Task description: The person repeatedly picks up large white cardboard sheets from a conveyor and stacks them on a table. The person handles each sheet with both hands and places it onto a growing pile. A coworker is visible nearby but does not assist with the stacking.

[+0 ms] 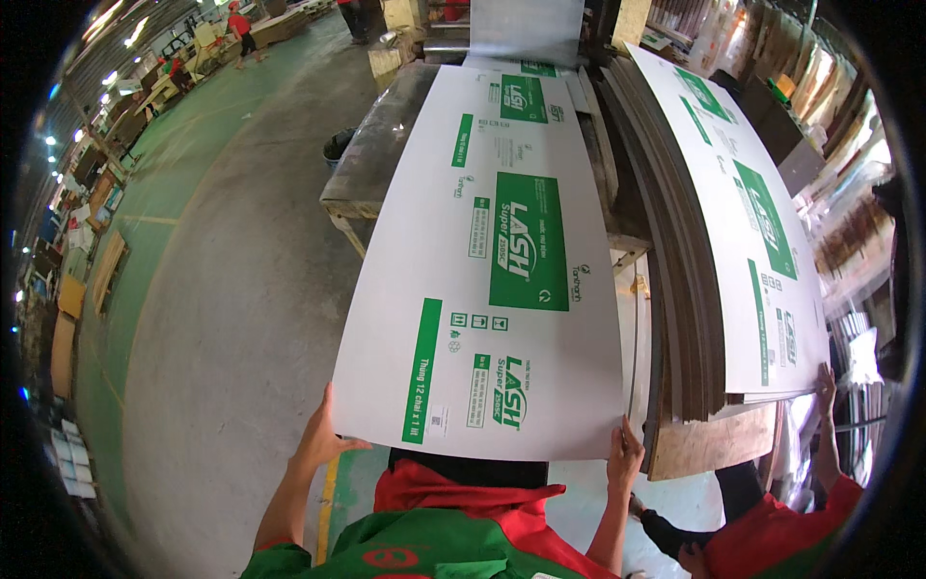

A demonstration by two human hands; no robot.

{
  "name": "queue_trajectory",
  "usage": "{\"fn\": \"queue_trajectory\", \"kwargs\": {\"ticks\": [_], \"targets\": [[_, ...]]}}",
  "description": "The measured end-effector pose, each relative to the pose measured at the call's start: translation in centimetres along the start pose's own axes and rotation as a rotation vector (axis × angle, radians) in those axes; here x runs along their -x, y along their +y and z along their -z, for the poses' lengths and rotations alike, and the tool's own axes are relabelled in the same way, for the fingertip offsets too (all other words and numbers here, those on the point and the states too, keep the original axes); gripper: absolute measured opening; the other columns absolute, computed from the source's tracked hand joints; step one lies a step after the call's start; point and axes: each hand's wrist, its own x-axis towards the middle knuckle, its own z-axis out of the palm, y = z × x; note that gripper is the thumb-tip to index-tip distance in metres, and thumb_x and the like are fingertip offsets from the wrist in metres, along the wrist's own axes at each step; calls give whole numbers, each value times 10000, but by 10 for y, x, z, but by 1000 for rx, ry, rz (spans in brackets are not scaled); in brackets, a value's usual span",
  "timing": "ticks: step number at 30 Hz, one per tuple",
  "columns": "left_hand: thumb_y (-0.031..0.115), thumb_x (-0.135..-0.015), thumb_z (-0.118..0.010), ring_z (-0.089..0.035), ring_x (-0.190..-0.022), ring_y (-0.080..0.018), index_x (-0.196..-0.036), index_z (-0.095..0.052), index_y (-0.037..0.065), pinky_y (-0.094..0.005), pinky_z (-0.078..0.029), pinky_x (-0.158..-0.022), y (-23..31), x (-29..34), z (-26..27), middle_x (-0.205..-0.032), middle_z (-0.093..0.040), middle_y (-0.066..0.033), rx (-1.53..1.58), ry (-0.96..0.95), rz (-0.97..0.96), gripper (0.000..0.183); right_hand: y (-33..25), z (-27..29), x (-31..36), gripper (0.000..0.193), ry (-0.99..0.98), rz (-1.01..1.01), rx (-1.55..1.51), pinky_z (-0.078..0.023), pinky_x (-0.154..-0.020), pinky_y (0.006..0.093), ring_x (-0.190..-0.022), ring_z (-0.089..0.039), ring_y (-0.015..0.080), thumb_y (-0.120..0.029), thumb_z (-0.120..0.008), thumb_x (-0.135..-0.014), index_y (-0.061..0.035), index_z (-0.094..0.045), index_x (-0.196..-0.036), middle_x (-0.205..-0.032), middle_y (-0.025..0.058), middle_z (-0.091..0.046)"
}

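Note:
A long white cardboard sheet (386, 280) with green printed panels stretches away from me, its far end lying on a metal-topped table. My left hand (323, 434) grips its near left corner, thumb along the near edge and fingers partly hidden beneath. At the near right corner, my right hand (625, 452) is closed on the edge of the same sheet. The sheet's near end sticks out past the table, held up in front of my body.
To the right stands a tall stack of cardboard sheets (690, 261) on a wooden board (719, 444). A co-worker's hand (827, 388) touches the stack's near right corner. The metal-topped table (371, 159) adjoins a machine at the far end; a dark bucket (338, 145) stands beside it.

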Motion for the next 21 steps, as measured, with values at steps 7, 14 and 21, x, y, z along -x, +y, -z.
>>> {"fn": "queue_trajectory", "kwargs": {"ticks": [7,14,21], "targets": [[574,-565,-922,-575,-1260,-344,-1540,-175,-10,-433,-489,-1017,-3,5,1,-1367,-569,-214,114,-4,151,1361,-7,12,1,390,-113,-152,-109,-475,-783,239,-876,-550,74,-116,-556,-1002,40,-568,-1359,-1057,43,-690],[637,-594,-884,-595,-1237,-338,-1539,-178,-23,-426,-498,-1003,-23,-8,9,-1363,-575,-216,53,-50,175,1351,-10,7,13,396,-117,-276,11,-474,-880,262,-989,-589,113,-124,-539,-1011,62,-554,-1361,-1173,128,-691],[453,-543,-961,-612,-1218,-323,-1528,-238,40,-427,-508,-997,-22,-105,0,-1336,-603,-180,25,-81,82,1290,-16,-37,-58,381,-21,-136,60,-486,-796,279,-865,-585,131,-121,-542,-1014,45,-570,-1356,-1044,114,-700]]}}
